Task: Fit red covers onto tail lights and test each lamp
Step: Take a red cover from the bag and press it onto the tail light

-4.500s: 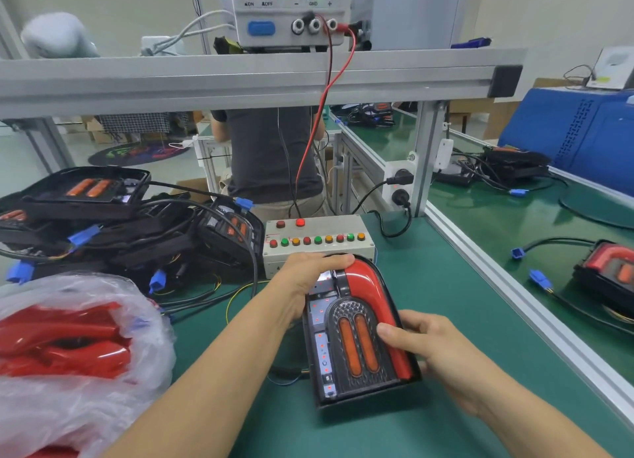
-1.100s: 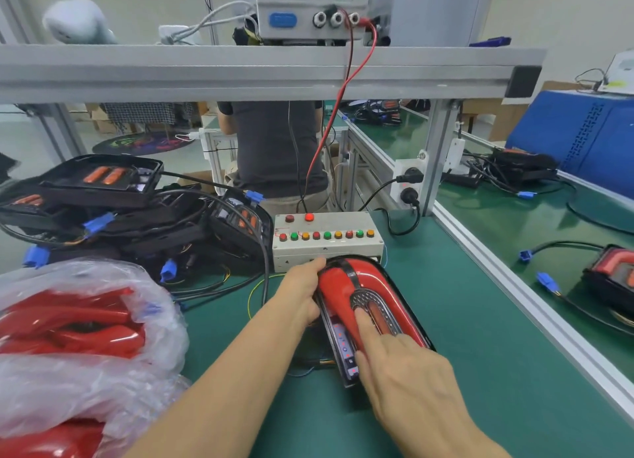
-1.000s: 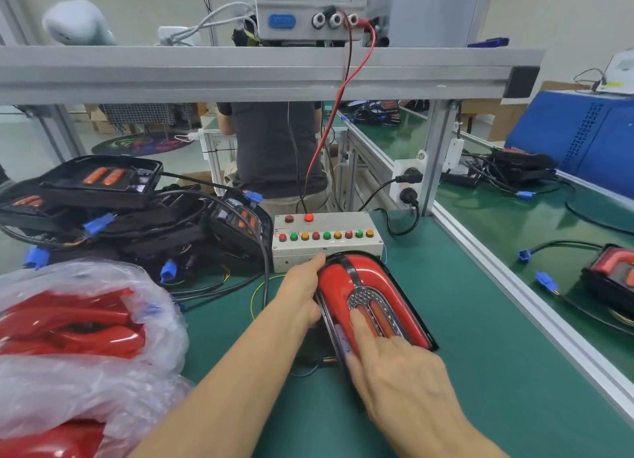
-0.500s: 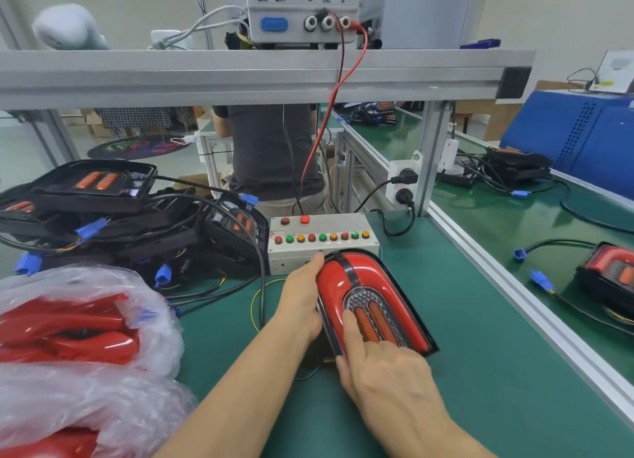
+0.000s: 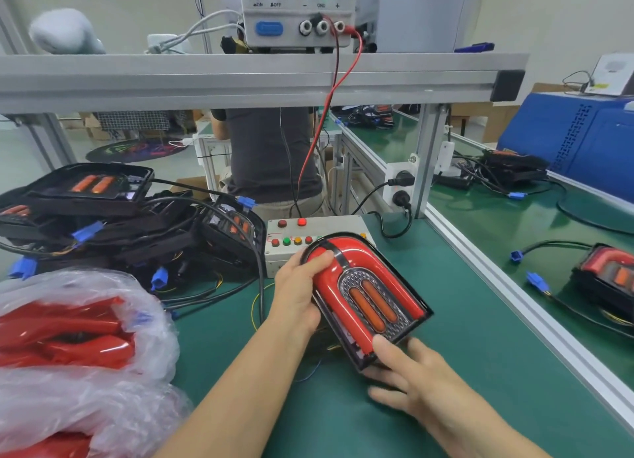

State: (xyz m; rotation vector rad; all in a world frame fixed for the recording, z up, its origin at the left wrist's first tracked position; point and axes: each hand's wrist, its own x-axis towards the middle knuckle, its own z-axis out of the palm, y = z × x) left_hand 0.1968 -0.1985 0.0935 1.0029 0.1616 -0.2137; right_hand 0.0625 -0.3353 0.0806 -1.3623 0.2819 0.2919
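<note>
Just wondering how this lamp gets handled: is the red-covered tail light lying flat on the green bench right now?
No: the red-covered tail light is tilted up off the green bench, held by the left hand and right hand.
</note>
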